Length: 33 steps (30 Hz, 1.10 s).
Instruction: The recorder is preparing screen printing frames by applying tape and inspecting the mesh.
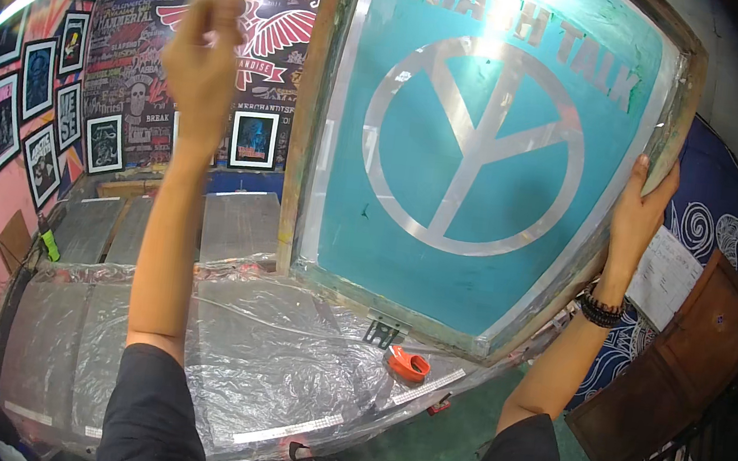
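Note:
A large wooden-framed printing screen (487, 153) with teal emulsion and a pale circle-and-lines design is held up tilted in front of me, its lower edge near the table. My right hand (640, 211) grips the frame's right edge. My left hand (203, 52) is raised high to the left of the frame, fingers pinched together and blurred; whether it holds anything I cannot tell.
A table covered in clear plastic sheeting (236, 361) lies below. An orange tape dispenser (407, 363) sits on it near a metal hinge clamp (382, 330). Framed pictures (254, 139) hang on a painted wall. A brown wooden cabinet (681, 366) stands at right.

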Tool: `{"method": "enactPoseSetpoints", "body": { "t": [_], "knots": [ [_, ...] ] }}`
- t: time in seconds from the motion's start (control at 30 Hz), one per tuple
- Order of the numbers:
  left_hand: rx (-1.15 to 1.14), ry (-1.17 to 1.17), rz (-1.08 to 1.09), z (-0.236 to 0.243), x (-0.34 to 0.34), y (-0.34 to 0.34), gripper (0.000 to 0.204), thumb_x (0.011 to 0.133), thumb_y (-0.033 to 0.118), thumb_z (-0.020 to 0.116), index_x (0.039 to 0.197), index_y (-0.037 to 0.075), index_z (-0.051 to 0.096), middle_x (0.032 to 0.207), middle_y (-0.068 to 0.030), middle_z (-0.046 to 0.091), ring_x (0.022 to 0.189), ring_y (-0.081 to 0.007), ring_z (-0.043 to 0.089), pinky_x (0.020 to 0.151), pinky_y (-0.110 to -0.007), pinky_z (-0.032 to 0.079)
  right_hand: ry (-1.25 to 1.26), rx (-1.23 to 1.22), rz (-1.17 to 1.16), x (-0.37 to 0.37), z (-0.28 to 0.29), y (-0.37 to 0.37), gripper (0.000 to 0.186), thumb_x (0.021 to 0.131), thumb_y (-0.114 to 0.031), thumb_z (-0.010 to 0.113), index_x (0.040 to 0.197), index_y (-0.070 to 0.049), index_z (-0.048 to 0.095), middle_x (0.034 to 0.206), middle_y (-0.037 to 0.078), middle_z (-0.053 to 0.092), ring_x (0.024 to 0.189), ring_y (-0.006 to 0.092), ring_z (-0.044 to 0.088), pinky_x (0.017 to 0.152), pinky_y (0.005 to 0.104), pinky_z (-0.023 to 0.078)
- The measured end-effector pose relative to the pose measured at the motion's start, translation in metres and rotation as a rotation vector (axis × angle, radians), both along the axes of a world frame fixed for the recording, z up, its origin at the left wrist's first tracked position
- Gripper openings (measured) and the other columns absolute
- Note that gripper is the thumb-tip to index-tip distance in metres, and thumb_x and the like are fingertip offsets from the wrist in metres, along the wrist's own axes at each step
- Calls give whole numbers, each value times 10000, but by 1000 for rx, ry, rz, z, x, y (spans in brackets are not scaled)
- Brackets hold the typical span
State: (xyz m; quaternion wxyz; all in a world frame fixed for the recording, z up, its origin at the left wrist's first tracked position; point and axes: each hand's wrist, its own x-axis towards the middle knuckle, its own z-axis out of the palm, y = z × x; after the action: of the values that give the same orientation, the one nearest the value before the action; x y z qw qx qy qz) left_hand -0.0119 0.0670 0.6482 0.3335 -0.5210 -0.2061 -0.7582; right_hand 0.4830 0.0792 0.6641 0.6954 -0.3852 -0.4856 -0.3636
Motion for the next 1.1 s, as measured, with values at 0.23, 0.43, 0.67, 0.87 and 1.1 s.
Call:
{"method": "enactPoseSetpoints", "body": {
  "t": [0.23,0.43,0.67,0.87,1.1],
  "knots": [
    [-563,-190,-1205,-17,11,33,442,1066,431,533,1180,22,655,905,-53,691,748,-178,666,678,-312,558,40,20,136,2,-1,-8,659,1055,-439,540,1506,15,386,1446,226,532,1315,301,537,1099,380,403],
    [-640,-243,-1171,-82,-9,-1,460,1061,448,533,1191,22,650,920,-54,691,763,-181,668,690,-315,558,-87,-14,234,-17,-11,10,644,1056,-437,524,1457,59,430,1387,255,561,1269,343,549,1090,401,401],
    [-741,-299,-1177,-161,-20,-26,487,1054,470,533,1207,22,644,941,-55,691,784,-186,670,707,-318,558,-35,-143,391,-27,-25,28,641,1058,-429,516,1491,30,402,1410,254,551,1278,347,560,1085,410,414],
    [-844,-348,-1176,-234,-32,-44,510,1048,490,533,1220,22,638,958,-56,692,802,-189,672,722,-320,558,-4,-188,373,-35,-27,33,665,1052,-436,527,1504,29,381,1393,256,570,1259,347,578,1075,415,425],
    [-961,-385,-1159,-312,-56,-62,538,1040,513,533,1236,22,632,979,-57,692,824,-194,674,739,-323,558,20,-260,459,-48,-28,28,689,1046,-451,532,1518,24,370,1433,269,539,1293,373,560,1092,419,415]
  ]
}}
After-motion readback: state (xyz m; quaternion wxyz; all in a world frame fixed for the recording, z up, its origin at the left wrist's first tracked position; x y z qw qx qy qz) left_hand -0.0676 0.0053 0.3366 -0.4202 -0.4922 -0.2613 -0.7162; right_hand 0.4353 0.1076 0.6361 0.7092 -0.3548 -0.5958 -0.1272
